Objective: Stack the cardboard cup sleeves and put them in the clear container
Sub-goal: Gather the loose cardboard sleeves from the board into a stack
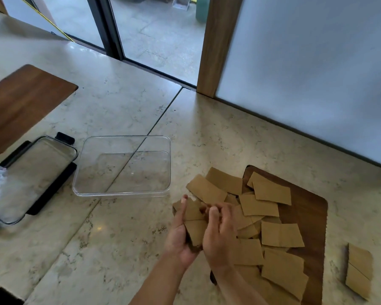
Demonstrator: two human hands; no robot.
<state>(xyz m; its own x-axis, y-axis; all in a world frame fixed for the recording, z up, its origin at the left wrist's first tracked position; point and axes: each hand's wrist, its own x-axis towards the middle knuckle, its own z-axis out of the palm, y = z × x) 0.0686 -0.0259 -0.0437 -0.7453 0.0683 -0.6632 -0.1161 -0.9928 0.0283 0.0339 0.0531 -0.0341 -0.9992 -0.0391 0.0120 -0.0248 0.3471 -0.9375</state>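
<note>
Several flat brown cardboard cup sleeves (271, 208) lie scattered over a dark wooden board (306, 216) at the lower right. My left hand (178, 236) and my right hand (220, 234) together grip a small stack of sleeves (195, 223), held just left of the pile above the counter. The clear container (123, 168) sits empty to the left of my hands, open at the top. One more sleeve (359, 269) lies apart on the counter at the far right.
The container's lid (31, 177), clear with black clips, lies left of the container. A second wooden board (24, 104) sits at the far left. A wall and wooden post (218, 45) border the marble counter behind.
</note>
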